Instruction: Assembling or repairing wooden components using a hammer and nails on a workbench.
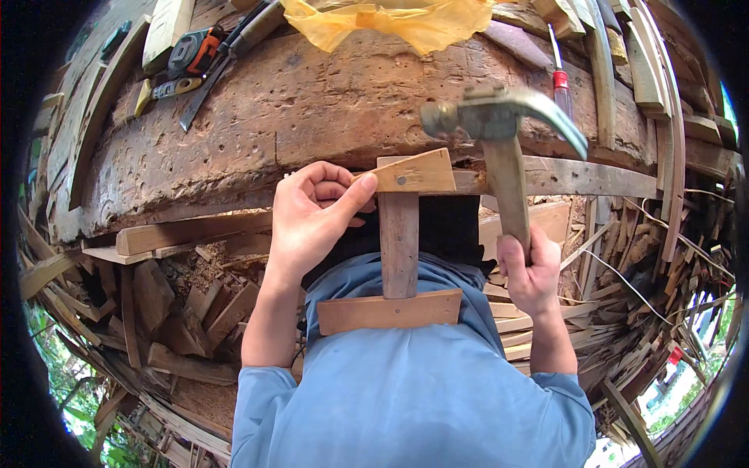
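Note:
My left hand (316, 210) pinches the left end of a short wooden crosspiece (429, 170) between thumb and fingers. A round nail head shows in this crosspiece, where it lies slantwise over the top of an upright wooden strip (399, 242). The strip's lower end meets a second crosspiece (359, 313), which rests against my blue shirt and bears a small nail mark. In my right hand (530, 273) is a claw hammer (505, 171), gripped low on its wooden handle. Its metal head, slightly blurred, is raised to the right of the nailed crosspiece.
A thick, pitted wooden bench (328, 101) spans the front. On it lie a tape measure (189, 53), a yellow-handled tool (168, 88), a long blade (207, 93), a red-handled screwdriver (562, 78) and a yellow plastic bag (382, 23). Wood scraps (211, 312) pile up on both sides.

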{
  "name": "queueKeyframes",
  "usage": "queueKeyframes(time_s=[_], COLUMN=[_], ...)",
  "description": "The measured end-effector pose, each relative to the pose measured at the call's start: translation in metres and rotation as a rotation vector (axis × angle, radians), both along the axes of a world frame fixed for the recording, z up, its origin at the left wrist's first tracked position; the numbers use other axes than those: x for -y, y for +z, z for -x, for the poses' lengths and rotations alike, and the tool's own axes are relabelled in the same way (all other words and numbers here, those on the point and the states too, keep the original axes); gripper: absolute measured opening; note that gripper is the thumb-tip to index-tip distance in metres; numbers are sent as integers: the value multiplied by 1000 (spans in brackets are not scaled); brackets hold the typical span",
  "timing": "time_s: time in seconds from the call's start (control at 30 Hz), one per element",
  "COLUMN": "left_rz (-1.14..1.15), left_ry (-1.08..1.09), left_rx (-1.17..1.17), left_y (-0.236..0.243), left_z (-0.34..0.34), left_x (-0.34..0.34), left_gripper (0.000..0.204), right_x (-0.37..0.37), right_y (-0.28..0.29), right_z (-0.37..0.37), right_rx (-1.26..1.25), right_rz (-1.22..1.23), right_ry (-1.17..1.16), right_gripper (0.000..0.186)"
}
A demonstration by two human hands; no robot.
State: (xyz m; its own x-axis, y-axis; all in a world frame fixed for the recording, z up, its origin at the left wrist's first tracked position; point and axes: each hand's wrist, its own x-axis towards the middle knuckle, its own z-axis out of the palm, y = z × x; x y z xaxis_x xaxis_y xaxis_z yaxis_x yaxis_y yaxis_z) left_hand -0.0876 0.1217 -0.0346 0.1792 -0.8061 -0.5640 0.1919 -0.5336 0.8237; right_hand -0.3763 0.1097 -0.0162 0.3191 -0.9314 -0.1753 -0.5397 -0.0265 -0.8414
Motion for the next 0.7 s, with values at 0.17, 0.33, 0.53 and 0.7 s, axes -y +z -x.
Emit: queueKeyframes(time_s=[0.17,0.33,0.53,0.7], left_rz=[0,32,22,-59], left_ry=[-2,-64,-102,-210], left_rx=[54,214,243,264], left_y=[2,2,4,10], left_z=[3,7,5,2], left_x=[0,5,5,7], left_gripper=[27,29,39,39], right_x=[16,33,37,37], right_y=[-8,-9,-4,-2], right_z=[-49,-83,-92,-87], right_rx=[149,88,85,201], right_rz=[7,-22,-116,-156], right_ry=[-145,-217,-260,-299], right_gripper=[28,29,28,26])
